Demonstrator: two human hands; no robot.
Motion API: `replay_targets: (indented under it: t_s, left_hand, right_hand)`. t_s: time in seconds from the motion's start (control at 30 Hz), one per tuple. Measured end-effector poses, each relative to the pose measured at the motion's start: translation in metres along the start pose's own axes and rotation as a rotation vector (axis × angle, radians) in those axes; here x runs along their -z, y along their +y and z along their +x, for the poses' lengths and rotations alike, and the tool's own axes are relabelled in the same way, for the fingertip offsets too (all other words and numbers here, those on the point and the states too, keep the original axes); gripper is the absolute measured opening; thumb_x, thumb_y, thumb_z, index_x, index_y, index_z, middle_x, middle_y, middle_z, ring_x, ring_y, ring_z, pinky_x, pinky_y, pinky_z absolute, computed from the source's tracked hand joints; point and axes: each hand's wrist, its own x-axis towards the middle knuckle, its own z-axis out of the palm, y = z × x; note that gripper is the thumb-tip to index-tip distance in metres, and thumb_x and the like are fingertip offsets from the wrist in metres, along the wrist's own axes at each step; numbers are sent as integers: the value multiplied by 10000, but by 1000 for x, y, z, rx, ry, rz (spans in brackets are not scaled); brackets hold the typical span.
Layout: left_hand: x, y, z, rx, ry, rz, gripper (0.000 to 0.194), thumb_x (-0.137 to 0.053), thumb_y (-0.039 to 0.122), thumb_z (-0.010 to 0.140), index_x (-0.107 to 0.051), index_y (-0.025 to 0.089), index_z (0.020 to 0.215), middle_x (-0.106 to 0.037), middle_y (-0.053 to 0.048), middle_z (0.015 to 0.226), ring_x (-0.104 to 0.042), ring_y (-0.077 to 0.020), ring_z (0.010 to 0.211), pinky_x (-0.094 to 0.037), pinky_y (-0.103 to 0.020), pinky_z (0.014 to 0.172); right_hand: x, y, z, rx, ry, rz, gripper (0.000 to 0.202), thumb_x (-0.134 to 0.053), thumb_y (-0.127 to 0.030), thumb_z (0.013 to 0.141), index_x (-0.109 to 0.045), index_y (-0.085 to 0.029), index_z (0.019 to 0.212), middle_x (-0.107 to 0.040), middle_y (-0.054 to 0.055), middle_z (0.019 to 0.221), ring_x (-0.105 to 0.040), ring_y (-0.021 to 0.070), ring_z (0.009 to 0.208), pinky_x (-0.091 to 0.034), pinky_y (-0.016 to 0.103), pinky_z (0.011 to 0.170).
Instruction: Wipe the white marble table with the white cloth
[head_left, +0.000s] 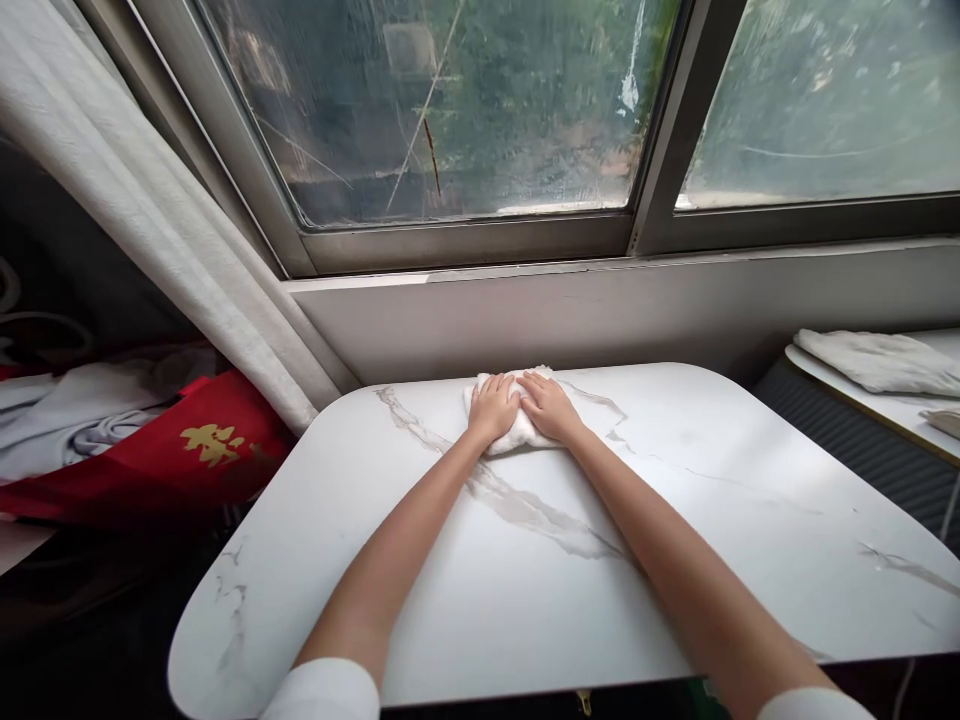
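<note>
A folded white cloth [521,436] lies on the white marble-patterned table [570,620], close to its far edge. My left hand [493,408] rests flat on the left part of the cloth, fingers stretched forward. Beside it, my right hand [551,405] presses on the cloth's right part, its fingers also extended and slightly spread. The thumbs are near each other at the middle. Both hands cover much of the cloth, and both arms reach straight out across the tabletop.
Behind the table stand a low wall [525,315] and a sliding window [465,245]. A pale curtain [172,200] hangs at left, by a red bag [225,430] holding light fabric. At right, another white cloth [885,360] lies on a white surface.
</note>
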Motion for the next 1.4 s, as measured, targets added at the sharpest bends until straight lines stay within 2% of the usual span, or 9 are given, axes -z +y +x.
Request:
replay_targets:
  t_s: [0.17,0.37,0.47,0.57,0.8,0.97,1.13,1.23,1.4]
  left_hand:
    - [0,-11,29,-31,15,-4,419,-316,269,943,-453,177,1328,-429,-79,1434,-331,-213,1341,-199,-443,1124]
    - [3,-13,9,-42,21,-2,412,-323,269,942,-459,190,1323,-401,-80,1456,-310,-219,1357,-194,-456,1126]
    - [9,-17,-26,-48,19,27,424,-313,261,943,-448,178,1336,-394,-85,1460,-301,-225,1364,-188,-455,1130]
    - [19,-25,-79,-78,20,76,449,-297,268,947,-409,172,1371,-375,-84,1471,-277,-234,1376,-196,-469,1131]
    - [47,-38,-219,-180,11,126,479,-312,318,961,-299,260,1436,-350,-38,1488,-283,-237,1376,-286,-489,1102]
    - [66,-54,-267,-181,5,170,537,-337,303,957,-184,310,1471,-333,-12,1497,-289,-242,1375,-356,-469,1067]
    - [82,-89,-242,-150,-67,147,457,-307,350,970,-318,299,1423,-390,-8,1466,-324,-221,1358,-328,-450,1084]
    - [84,-113,-203,-85,-65,112,468,-273,397,961,-380,249,1393,-391,-37,1464,-313,-225,1360,-292,-453,1099]
    - [80,-146,-117,-76,-28,57,481,-289,402,929,-421,227,1357,-410,-44,1450,-309,-216,1357,-244,-442,1115]
  right_hand:
    - [-9,-3,22,-83,58,-53,471,-303,-227,920,-438,-140,1362,-384,104,1464,-296,220,1359,-195,430,1101]
    - [-7,-21,6,-111,40,-88,486,-287,-232,926,-410,-137,1387,-357,108,1479,-274,225,1369,-171,420,1108]
    - [-7,-43,-20,-97,-2,-83,504,-263,-256,938,-369,-135,1416,-313,106,1501,-224,223,1389,-136,420,1118]
    - [-3,-69,-58,-59,-96,-2,534,-232,-292,947,-297,-141,1454,-223,109,1534,-122,224,1417,-40,456,1129]
    - [40,-121,-146,-1,-681,526,796,-498,-321,807,-106,-241,1495,156,19,1543,252,176,1367,181,491,1079]
    - [46,-146,-168,34,-866,770,911,-616,-348,748,-84,-306,1487,248,8,1511,339,190,1312,226,513,1041]
    - [18,-163,-139,103,-788,774,863,-585,-373,781,-125,-214,1492,205,88,1523,310,210,1332,218,511,1044]
    - [0,-165,-98,113,-625,651,734,-457,-335,856,-139,-156,1492,73,113,1552,193,210,1390,148,493,1088]
    - [-28,-151,-14,123,-459,412,586,-283,-286,904,-227,-184,1478,-103,52,1560,-4,186,1427,24,462,1130]
